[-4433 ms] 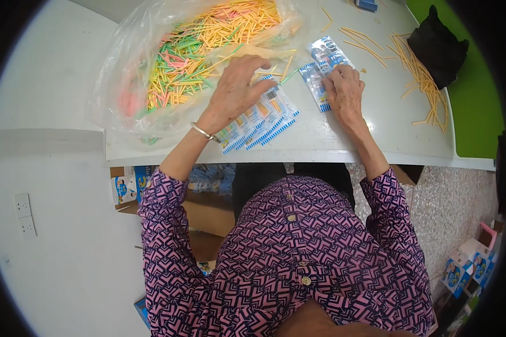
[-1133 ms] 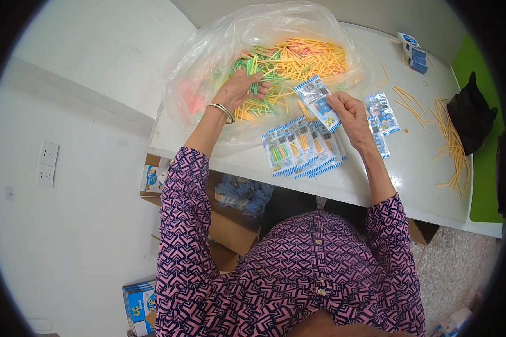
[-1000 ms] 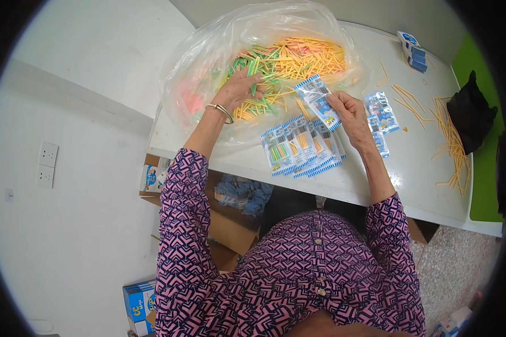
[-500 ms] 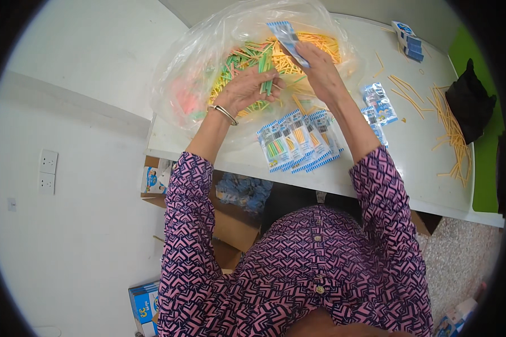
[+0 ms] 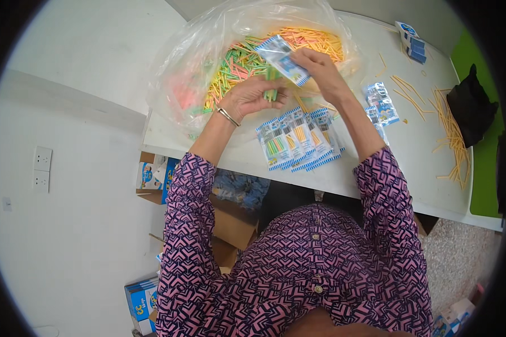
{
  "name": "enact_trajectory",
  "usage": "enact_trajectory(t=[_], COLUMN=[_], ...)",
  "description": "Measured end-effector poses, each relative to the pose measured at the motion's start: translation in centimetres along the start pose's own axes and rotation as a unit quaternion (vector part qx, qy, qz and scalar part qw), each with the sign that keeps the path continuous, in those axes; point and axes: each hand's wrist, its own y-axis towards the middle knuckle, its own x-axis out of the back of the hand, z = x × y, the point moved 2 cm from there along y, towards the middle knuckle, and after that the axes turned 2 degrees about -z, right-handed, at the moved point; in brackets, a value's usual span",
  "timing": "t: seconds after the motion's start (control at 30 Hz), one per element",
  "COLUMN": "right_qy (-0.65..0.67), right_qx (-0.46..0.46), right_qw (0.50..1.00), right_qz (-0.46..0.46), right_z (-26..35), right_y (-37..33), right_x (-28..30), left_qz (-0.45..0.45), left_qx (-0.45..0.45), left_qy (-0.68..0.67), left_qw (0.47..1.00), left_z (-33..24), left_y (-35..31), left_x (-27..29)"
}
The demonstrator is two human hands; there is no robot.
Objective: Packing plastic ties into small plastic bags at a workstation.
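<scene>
A small bundle of green and yellow sticks (image 5: 271, 85) is gripped by my left hand (image 5: 252, 96), its fingers slightly blurred. Between the fingers of my right hand (image 5: 319, 70) is a small clear packet (image 5: 283, 58) with blue-and-white striped ends. The packet slants just above the bundle; whether its mouth gapes cannot be told. Behind both hands lies a large clear plastic bag (image 5: 171, 67) full of thin coloured sticks (image 5: 239, 62) in green, yellow, pink and orange. Nearer me, several filled packets (image 5: 298, 137) overlap on the white table (image 5: 219, 151).
More packets (image 5: 381, 104) lie right of my right forearm. Loose orange sticks (image 5: 452, 137) spread beside a black cloth-like item (image 5: 472, 106) by a green panel (image 5: 486, 194). Small boxes (image 5: 413, 45) stand far right. Cardboard boxes (image 5: 230, 227) sit below the table's edge.
My right hand has brought the packet lower and turned it flatter, its printed face now showing more. My left hand has shifted slightly right with the sticks.
</scene>
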Motion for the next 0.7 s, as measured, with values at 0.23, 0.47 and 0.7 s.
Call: enact_trajectory(t=[0.23, 0.47, 0.7], right_qy=[-0.112, -0.061, -0.077], right_qx=[-0.045, -0.059, -0.035], right_qw=[0.993, 0.996, 0.996], right_qz=[0.015, 0.014, 0.029], right_z=[0.2, -0.3, -0.4], right_y=[-5.1, -7.6, -8.2], right_x=[2.6, 2.4, 2.1], left_qz=[-0.160, -0.121, -0.138], left_qx=[-0.188, -0.260, -0.275], left_qy=[0.015, 0.097, 0.081], left_qw=[0.969, 0.953, 0.948], left_z=[-3.3, -2.9, -2.1], left_y=[-1.8, -2.2, -2.4], left_x=[-1.4, -7.1, -8.5])
